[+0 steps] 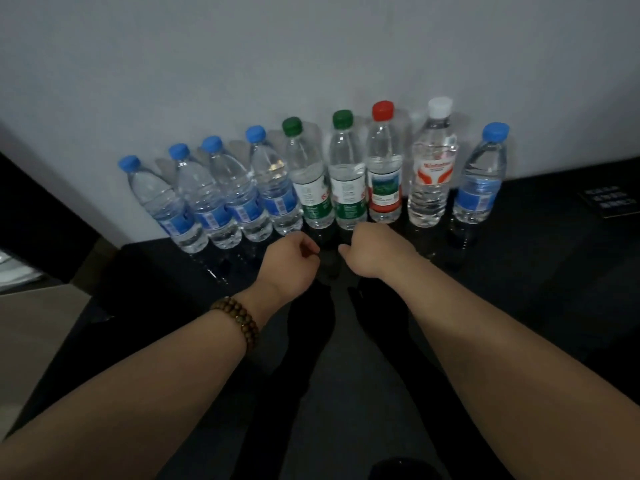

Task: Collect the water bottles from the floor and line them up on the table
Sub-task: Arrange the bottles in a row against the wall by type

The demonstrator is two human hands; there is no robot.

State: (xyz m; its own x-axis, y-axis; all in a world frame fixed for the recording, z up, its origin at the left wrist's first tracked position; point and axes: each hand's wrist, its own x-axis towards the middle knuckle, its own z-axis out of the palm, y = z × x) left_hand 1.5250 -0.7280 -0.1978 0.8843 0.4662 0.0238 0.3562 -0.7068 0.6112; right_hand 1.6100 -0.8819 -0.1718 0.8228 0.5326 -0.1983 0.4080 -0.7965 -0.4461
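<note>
My left hand [291, 261] and right hand [377, 251] hovered curled, empty; just beyond them the water bottles [348, 181] stood along the table [519, 258], backed to the wall [311, 46], probably for a straight line.

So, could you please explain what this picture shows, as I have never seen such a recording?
No machine here: a person wears a wide-angle camera on the head, so the one picture looks forward and down along both bare forearms. The left hand, with a bead bracelet at the wrist, and the right hand have curled fingers and hold nothing. On the black table nine water bottles stand in a row against the wall: four blue-capped bottles, two green-capped bottles, a red-capped bottle, a white-capped bottle and a last blue-capped bottle at the right end.
</note>
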